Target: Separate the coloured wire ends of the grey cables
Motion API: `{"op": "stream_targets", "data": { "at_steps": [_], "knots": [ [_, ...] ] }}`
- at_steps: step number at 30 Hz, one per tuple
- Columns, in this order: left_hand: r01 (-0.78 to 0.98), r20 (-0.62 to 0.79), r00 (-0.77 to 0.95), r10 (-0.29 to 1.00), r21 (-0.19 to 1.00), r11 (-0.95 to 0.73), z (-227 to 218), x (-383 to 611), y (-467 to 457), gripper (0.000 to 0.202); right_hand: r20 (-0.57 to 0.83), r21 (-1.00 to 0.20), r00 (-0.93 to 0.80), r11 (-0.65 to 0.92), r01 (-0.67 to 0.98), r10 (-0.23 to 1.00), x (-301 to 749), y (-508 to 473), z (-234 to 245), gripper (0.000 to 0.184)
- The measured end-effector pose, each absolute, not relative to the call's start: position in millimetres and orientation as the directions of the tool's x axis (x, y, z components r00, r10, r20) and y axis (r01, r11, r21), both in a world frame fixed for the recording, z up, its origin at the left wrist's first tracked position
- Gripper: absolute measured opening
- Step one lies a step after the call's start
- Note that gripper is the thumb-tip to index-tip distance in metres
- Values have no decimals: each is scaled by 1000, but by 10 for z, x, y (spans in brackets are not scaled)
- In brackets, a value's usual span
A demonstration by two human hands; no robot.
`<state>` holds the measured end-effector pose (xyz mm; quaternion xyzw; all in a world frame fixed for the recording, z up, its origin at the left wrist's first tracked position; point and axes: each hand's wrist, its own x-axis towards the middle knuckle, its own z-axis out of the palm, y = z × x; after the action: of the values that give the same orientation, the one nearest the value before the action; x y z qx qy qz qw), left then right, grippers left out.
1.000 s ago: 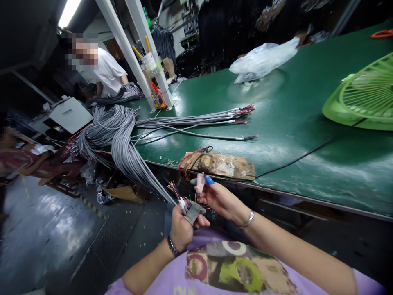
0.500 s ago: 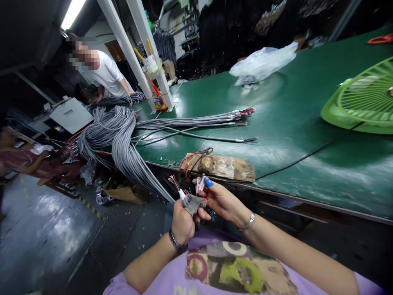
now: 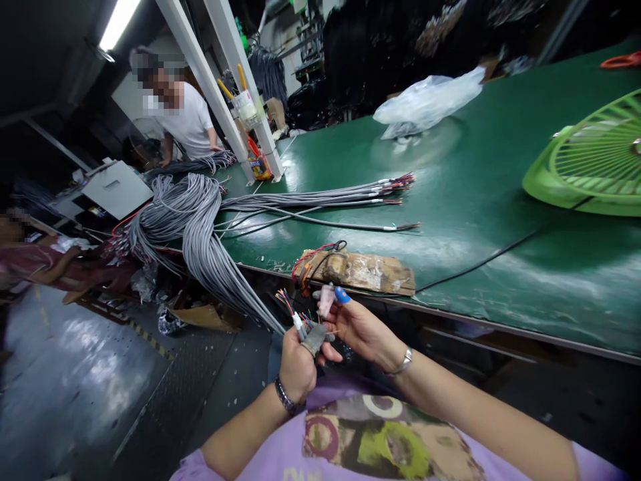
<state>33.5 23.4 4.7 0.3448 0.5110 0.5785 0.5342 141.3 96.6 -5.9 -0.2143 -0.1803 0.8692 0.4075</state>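
My left hand (image 3: pixel 296 366) is closed around the stripped end of a grey cable (image 3: pixel 300 327), whose thin coloured wires fan out above my fist. My right hand (image 3: pixel 358 327), with taped fingertips and one blue finger cot, pinches a small pale connector (image 3: pixel 326 300) just right of those wires. Both hands hover below the front edge of the green table (image 3: pixel 475 194). The held cable runs up into a thick bundle of grey cables (image 3: pixel 200 227) draped over the table's left end.
A worn wooden block (image 3: pixel 365 269) with red and black wires lies at the table edge. Finished grey cables (image 3: pixel 330 197) lie across the table. A green fan guard (image 3: pixel 595 160) sits right, a plastic bag (image 3: pixel 425 100) behind. A person (image 3: pixel 185 117) works at the far left.
My hands have barely shifted; the right hand's connector stays near the wire ends. The person in the white shirt has straightened and moved slightly right.
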Motion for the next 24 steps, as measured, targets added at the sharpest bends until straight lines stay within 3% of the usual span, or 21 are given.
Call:
{"op": "stream_targets", "data": {
  "at_steps": [7, 12, 16, 24],
  "knots": [
    [-223, -133, -199, 971, 971, 88, -9, 265, 75, 33, -244, -500, -620, -645, -578, 745, 1441, 972, -36, 30],
    [-247, -113, -243, 964, 968, 51, 39, 288, 97, 35, -187, -628, -561, -538, -563, 806, 1430, 954, 0, 25],
    [-265, -99, -267, 959, 964, 25, 97, 336, 154, 32, -141, -664, -523, -472, -580, 841, 1410, 955, -72, 35],
    [-277, -123, -274, 954, 960, 44, 50, 372, 239, 30, -188, -526, -571, -573, -629, 799, 1360, 1020, -87, 30]
  ]
}}
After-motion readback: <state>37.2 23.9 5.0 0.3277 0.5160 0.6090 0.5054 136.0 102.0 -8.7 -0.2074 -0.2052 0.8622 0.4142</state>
